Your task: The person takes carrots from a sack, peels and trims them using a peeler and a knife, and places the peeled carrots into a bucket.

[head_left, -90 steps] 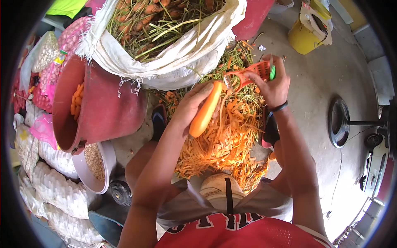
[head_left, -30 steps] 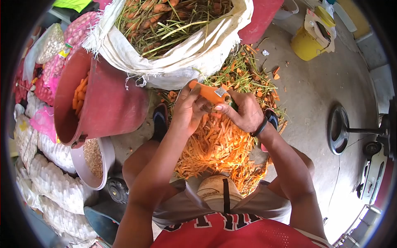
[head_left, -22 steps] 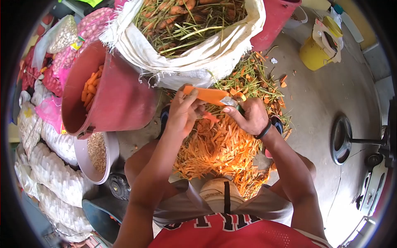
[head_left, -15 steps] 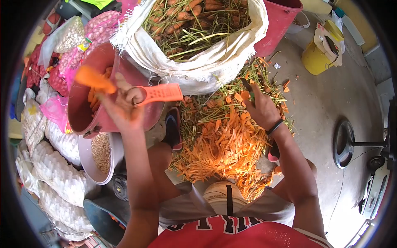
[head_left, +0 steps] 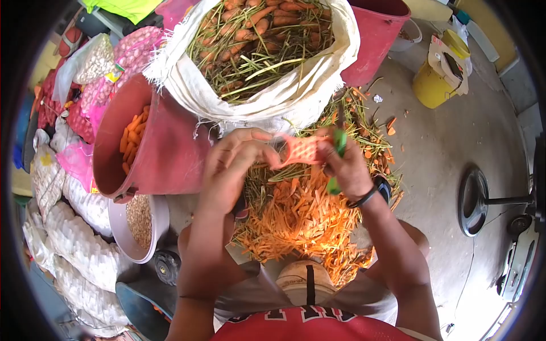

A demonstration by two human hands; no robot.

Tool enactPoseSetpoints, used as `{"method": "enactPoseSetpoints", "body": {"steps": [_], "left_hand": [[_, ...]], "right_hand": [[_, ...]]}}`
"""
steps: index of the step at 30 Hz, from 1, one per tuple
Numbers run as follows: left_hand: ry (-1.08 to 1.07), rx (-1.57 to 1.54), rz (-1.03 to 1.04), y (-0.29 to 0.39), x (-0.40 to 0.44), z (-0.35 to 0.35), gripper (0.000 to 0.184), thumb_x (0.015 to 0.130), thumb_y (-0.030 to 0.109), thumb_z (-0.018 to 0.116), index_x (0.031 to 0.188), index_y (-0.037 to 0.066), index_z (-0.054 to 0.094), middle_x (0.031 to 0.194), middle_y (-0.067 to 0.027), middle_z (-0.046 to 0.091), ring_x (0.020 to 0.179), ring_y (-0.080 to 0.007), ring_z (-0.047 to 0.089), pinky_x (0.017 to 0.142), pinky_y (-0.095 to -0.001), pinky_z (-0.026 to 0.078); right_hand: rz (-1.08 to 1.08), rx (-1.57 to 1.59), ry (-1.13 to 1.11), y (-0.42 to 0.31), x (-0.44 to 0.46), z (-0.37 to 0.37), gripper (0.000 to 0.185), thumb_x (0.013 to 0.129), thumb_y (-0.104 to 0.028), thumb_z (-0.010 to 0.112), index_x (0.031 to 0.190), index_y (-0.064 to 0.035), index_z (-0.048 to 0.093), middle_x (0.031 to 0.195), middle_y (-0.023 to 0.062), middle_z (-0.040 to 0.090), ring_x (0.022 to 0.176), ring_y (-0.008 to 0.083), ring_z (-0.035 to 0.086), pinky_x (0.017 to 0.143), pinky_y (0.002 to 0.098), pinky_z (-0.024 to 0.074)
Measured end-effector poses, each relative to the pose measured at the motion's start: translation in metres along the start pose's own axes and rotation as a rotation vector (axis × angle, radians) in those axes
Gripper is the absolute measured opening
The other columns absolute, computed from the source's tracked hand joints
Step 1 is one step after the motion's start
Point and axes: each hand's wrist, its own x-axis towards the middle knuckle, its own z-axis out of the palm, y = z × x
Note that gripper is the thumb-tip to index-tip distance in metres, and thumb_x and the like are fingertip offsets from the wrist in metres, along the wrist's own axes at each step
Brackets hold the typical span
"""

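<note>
An orange peeler (head_left: 304,150) spans the space between my two hands. My left hand (head_left: 236,162) has its fingertips at the peeler's left end. My right hand (head_left: 348,167) is closed round the peeler's other end and a green-handled knife (head_left: 339,142), whose dark blade points up. Below them lies a heap of orange carrot peelings (head_left: 304,216) on the floor, with green stalks round its upper edge. Peeled carrots (head_left: 133,139) lie inside the tipped red tub (head_left: 176,148) at the left. The white sack (head_left: 250,108) above holds unpeeled carrots with stalks.
At the left stand a pale basin (head_left: 158,219) of small beige pieces, net bags (head_left: 131,51) and white sacks (head_left: 79,244). A yellow bucket (head_left: 430,85) is at the upper right, a black round base (head_left: 473,202) on a pole at the right. A second red tub (head_left: 378,40) stands behind the sack.
The peeled carrot has left my left hand, last seen flying blurred near the red tub. My left hand has come back to the middle, and the peeler now reaches my right hand.
</note>
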Motion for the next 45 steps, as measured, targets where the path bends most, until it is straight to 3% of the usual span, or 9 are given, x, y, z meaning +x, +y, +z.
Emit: {"method": "enactPoseSetpoints", "body": {"steps": [2, 5, 9, 13, 17, 23, 32, 35, 45], "left_hand": [[0.116, 0.680, 0.142, 0.016, 0.018, -0.008, 0.014, 0.093, 0.007, 0.059, 0.104, -0.001, 0.065, 0.096, -0.0060, 0.067, 0.093, -0.0131, 0.061, 0.089, -0.0279, 0.046], [0.204, 0.568, 0.128, 0.028, 0.075, -0.033, 0.027, 0.100, 0.018, 0.052, 0.105, -0.004, 0.065, 0.100, -0.0074, 0.067, 0.095, -0.0135, 0.062, 0.090, -0.0279, 0.047], [0.083, 1.057, 0.089, -0.005, 0.187, -0.118, 0.034, 0.094, 0.026, 0.060, 0.112, -0.002, 0.065, 0.102, -0.0139, 0.068, 0.097, -0.0215, 0.064, 0.089, -0.0306, 0.047], [0.154, 1.679, 0.280, -0.004, 0.258, -0.202, 0.038, 0.086, 0.022, 0.062, 0.116, -0.001, 0.065, 0.116, -0.0267, 0.061, 0.108, -0.0382, 0.059, 0.098, -0.0423, 0.045], [0.402, 2.017, 0.364, 0.021, 0.300, -0.227, 0.041, 0.086, 0.021, 0.056, 0.122, 0.002, 0.063, 0.126, -0.0274, 0.057, 0.119, -0.0380, 0.054, 0.102, -0.0434, 0.043], [0.186, 2.059, -0.138, 0.048, 0.356, -0.188, 0.036, 0.086, 0.023, 0.051, 0.113, 0.006, 0.068, 0.111, -0.0237, 0.066, 0.106, -0.0368, 0.064, 0.092, -0.0457, 0.049], [0.275, 1.788, 0.043, -0.019, 0.431, -0.228, 0.049, 0.092, 0.036, 0.050, 0.124, 0.000, 0.061, 0.124, -0.0254, 0.060, 0.118, -0.0394, 0.056, 0.103, -0.0421, 0.041], [0.398, 1.670, -0.109, -0.018, 0.434, -0.200, 0.052, 0.094, 0.039, 0.046, 0.124, -0.001, 0.060, 0.124, -0.0262, 0.060, 0.117, -0.0397, 0.056, 0.103, -0.0435, 0.041], [0.104, 0.856, -0.184, -0.015, 0.392, -0.132, 0.053, 0.085, 0.041, 0.070, 0.111, -0.005, 0.065, 0.095, -0.0093, 0.067, 0.079, -0.0190, 0.064, 0.075, -0.0330, 0.051]], "right_hand": [[-0.137, -0.133, 0.164, -0.020, 0.005, -0.018, 0.021, 0.097, -0.011, 0.058, 0.114, 0.0000, 0.055, 0.080, 0.0046, 0.061, 0.070, 0.0108, 0.061, 0.060, 0.0250, 0.0540], [-0.286, -0.332, 0.241, -0.027, 0.006, -0.049, 0.018, 0.096, -0.004, 0.057, 0.114, 0.0013, 0.055, 0.083, 0.0048, 0.062, 0.071, 0.0092, 0.059, 0.062, 0.0256, 0.0513], [-0.176, -0.556, 0.221, -0.035, -0.001, -0.053, 0.017, 0.094, -0.003, 0.060, 0.111, -0.0019, 0.058, 0.080, 0.0052, 0.062, 0.067, 0.0089, 0.058, 0.060, 0.0249, 0.0490], [-0.499, -0.889, 0.115, -0.032, 0.002, -0.048, 0.018, 0.089, -0.001, 0.062, 0.107, -0.0038, 0.060, 0.088, 0.0151, 0.068, 0.072, 0.0262, 0.068, 0.062, 0.0373, 0.0532], [-0.357, -0.858, 0.030, -0.040, 0.001, -0.039, 0.021, 0.087, -0.003, 0.062, 0.108, -0.0039, 0.059, 0.090, 0.0179, 0.066, 0.078, 0.0370, 0.067, 0.066, 0.0429, 0.0537], [-0.314, -0.898, -0.042, -0.033, 0.007, -0.043, 0.021, 0.089, -0.008, 0.062, 0.109, -0.0034, 0.059, 0.091, 0.0189, 0.064, 0.080, 0.0399, 0.064, 0.067, 0.0447, 0.0513], [-0.253, -0.969, -0.051, -0.028, 0.007, -0.048, 0.021, 0.089, -0.008, 0.063, 0.109, -0.0016, 0.059, 0.089, 0.0178, 0.065, 0.081, 0.0374, 0.065, 0.069, 0.0427, 0.0513], [-0.251, -0.956, -0.056, -0.024, 0.009, -0.052, 0.022, 0.089, -0.007, 0.063, 0.109, -0.0014, 0.059, 0.089, 0.0179, 0.065, 0.081, 0.0374, 0.065, 0.070, 0.0427, 0.0515], [-0.228, -0.977, -0.051, -0.021, 0.011, -0.061, 0.020, 0.090, -0.009, 0.062, 0.108, -0.0020, 0.059, 0.089, 0.0179, 0.065, 0.082, 0.0371, 0.065, 0.071, 0.0426, 0.0514]]}}
